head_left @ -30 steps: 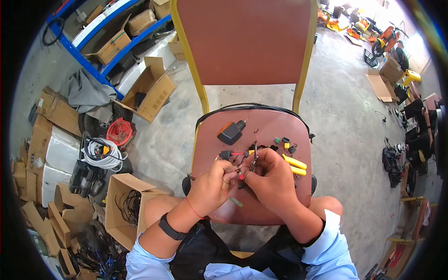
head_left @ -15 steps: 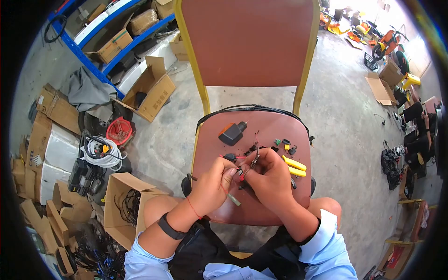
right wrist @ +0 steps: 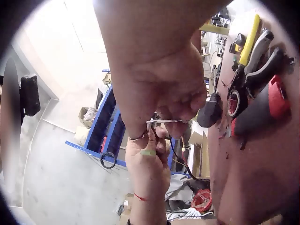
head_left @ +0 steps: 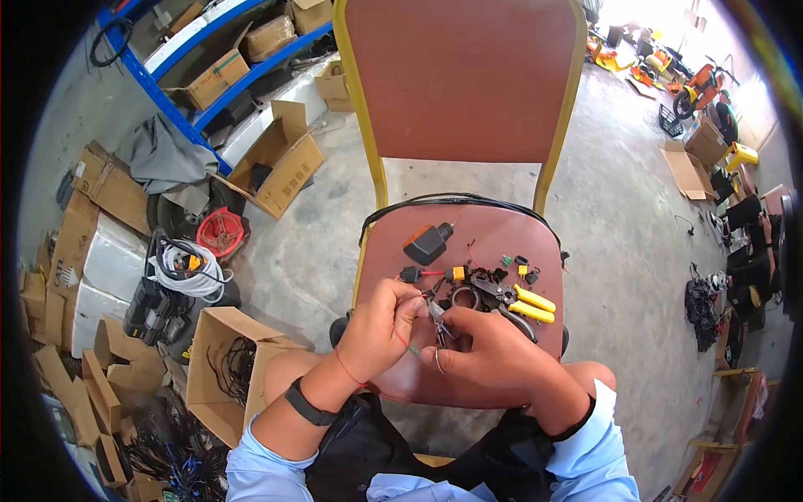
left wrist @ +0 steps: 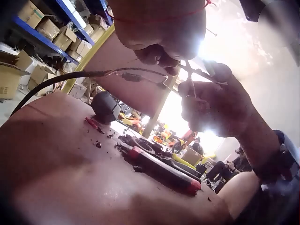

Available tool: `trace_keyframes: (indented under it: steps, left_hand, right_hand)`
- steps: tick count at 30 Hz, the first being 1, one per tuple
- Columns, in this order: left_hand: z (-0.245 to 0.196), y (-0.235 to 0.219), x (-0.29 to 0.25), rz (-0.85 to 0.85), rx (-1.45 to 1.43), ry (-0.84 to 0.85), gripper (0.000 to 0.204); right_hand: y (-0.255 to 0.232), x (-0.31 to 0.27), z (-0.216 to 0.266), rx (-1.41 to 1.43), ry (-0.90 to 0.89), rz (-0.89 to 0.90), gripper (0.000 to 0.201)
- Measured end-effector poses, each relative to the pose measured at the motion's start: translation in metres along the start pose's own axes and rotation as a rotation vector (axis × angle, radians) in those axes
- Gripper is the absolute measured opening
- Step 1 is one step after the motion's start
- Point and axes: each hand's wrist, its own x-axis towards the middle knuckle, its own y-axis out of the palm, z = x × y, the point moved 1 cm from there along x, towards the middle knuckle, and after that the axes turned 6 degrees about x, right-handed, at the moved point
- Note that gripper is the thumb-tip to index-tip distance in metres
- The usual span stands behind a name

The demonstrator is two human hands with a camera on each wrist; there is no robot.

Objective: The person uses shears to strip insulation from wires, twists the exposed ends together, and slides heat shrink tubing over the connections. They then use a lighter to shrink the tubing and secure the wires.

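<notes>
My left hand pinches thin wires at the end of a black cable between thumb and fingers. A short green strip also lies against this hand. Close in front, my right hand holds small silver scissors, with a finger ring around its thumb. The scissor blades reach the left fingertips, where the wire ends are partly hidden. Both hands are above the red-brown chair seat. Just past them lie a tape roll and yellow-handled pliers.
A dark lamp with an orange lens lies toward the seat's back, near small connectors. A red-and-black-handled tool rests on the seat. Cardboard boxes stand on the floor at left, by blue shelving.
The right hand has moved slightly down and turned, with the scissors now spread toward the left fingertips. The left hand keeps its pinch. The head view has shifted a little.
</notes>
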Motion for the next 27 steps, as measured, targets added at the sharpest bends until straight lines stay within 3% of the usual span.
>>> trace_keyframes:
  steps: [27]
  left_hand:
    - [-0.007, -0.006, 0.003, 0.061, 0.248, 0.139, 0.013]
  right_hand:
    - [0.006, 0.009, -0.013, 0.095, -0.046, -0.006, 0.040]
